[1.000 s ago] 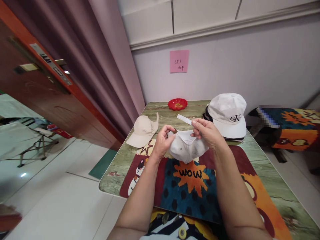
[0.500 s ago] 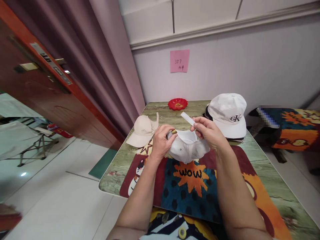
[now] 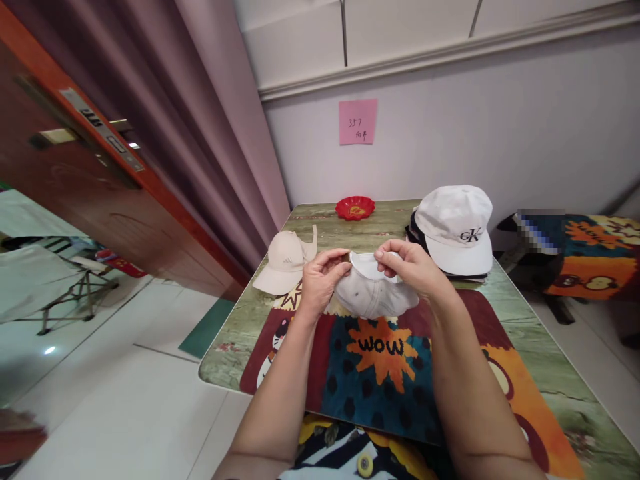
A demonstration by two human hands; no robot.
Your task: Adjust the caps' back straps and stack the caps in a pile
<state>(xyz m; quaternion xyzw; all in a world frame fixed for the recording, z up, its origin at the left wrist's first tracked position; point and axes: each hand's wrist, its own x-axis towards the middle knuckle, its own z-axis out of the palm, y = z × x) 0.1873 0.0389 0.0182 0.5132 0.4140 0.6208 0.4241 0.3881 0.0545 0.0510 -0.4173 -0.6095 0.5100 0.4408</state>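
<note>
A light grey baseball cap (image 3: 376,298) is held over the patterned mat, its crown toward me and its opening facing away. My left hand (image 3: 323,281) pinches the cap's left rear edge, where a small brass-coloured buckle (image 3: 347,257) shows by the fingertips. My right hand (image 3: 407,267) is closed, thumb against fingers, on the cap's white back strap (image 3: 369,257), which spans the gap between both hands. The right fingertips hide the strap's end. Close to my left hand rests a beige cap (image 3: 285,260) with its own strap sticking up.
At the right stands a stack of caps with a white one (image 3: 455,227) on top. A red scalloped dish (image 3: 355,208) sits near the wall. Under my hands lies a colourful mat (image 3: 380,393) on the green table (image 3: 225,353). A wooden door (image 3: 115,200) is to the left.
My right hand has moved slightly left and the strap, which stuck up loose from its fingers, now lies across toward the buckle. The buckle is more covered by my left fingers.
</note>
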